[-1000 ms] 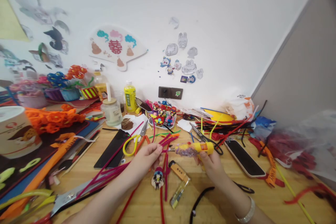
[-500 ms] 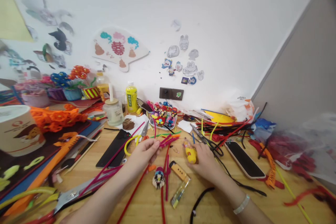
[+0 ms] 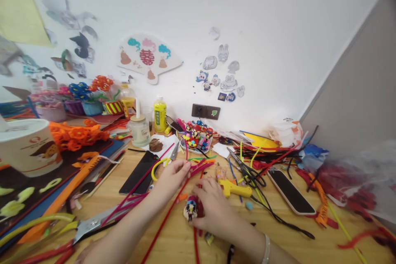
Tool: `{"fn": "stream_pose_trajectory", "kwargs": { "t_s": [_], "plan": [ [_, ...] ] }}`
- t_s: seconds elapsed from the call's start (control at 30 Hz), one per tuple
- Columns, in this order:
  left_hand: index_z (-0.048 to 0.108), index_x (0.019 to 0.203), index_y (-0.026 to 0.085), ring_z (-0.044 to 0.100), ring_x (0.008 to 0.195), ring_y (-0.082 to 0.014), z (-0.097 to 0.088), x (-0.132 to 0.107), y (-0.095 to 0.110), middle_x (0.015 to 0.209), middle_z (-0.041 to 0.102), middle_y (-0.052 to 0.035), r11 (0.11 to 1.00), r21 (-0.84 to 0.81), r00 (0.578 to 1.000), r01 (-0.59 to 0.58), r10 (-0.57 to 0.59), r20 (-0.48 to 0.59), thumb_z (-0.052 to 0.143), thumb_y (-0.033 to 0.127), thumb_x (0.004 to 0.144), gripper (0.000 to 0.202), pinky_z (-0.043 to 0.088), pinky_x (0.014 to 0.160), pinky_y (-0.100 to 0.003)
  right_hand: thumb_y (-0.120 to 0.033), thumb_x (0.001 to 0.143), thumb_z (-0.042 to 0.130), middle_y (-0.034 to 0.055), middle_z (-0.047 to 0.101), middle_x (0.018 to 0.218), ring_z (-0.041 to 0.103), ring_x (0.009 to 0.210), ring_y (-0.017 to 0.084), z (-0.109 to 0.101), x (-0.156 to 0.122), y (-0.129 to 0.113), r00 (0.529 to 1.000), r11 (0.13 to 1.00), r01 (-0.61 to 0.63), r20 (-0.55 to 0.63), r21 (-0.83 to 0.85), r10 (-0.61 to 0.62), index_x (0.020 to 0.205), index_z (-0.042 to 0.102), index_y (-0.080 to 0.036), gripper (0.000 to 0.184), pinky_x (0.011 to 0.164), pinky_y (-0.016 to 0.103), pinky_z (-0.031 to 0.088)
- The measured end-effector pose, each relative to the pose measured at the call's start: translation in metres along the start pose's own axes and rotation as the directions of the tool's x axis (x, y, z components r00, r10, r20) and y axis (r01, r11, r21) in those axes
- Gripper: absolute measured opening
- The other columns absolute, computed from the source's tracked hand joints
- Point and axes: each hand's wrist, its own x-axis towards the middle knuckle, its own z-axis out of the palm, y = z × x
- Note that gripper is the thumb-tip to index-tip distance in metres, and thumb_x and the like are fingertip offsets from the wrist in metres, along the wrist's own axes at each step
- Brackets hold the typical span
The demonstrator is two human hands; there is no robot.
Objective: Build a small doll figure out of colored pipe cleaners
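My left hand (image 3: 173,177) pinches a bundle of magenta pipe cleaners (image 3: 198,167) just above the wooden table (image 3: 309,235). My right hand (image 3: 213,208) is closed on a small figurine (image 3: 191,210) with a dark head and a pale face, low over the table in front of me. A yellow glue gun (image 3: 235,189) lies on the table just right of my right hand, its black cord (image 3: 278,220) trailing to the right. A lighter lies partly hidden under my right hand.
Scissors (image 3: 247,169) and a black phone (image 3: 291,196) lie to the right among red, yellow and black pipe cleaners. A second dark phone (image 3: 139,173), a paper cup (image 3: 31,146), orange pipe-cleaner flowers, a jar and a yellow bottle (image 3: 160,113) crowd the left and back.
My right hand set the yellow glue gun down on the table, then moved left and took hold of the small figurine. My left hand stayed on the magenta pipe cleaners.
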Motion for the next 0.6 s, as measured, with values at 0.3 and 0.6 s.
{"fn": "stream_pose_trajectory", "kwargs": {
  "t_s": [0.3, 0.6],
  "plan": [
    [0.045, 0.055, 0.02, 0.036, 0.048, -0.0116, -0.001, -0.001, 0.004, 0.048, 0.038, 0.0073, 0.979, 0.161, 0.99, -0.129, 0.135, -0.028, 0.047, 0.039, 0.075, 0.027, 0.029, 0.048, -0.023, -0.008, 0.061, 0.058, 0.0054, 0.056, 0.103, 0.043, 0.1, 0.024, -0.032, -0.005, 0.006, 0.969, 0.989, 0.09, -0.238, 0.114, -0.061, 0.103, 0.054, -0.02, 0.044, 0.089, 0.038, 0.034],
    [0.051, 0.066, 0.019, 0.048, 0.062, -0.0167, 0.004, -0.006, 0.003, 0.063, 0.051, 0.0007, 0.829, 0.465, 0.949, -0.311, 0.294, 0.112, 0.038, 0.033, 0.083, 0.025, 0.037, 0.061, -0.026, -0.004, 0.059, 0.055, 0.0045, 0.061, 0.1, 0.045, 0.099, 0.025, -0.045, -0.009, 0.013, 0.903, 0.996, 0.069, -0.428, 0.062, -0.036, 0.105, 0.056, -0.021, 0.049, 0.088, 0.04, 0.034]
  ]
}}
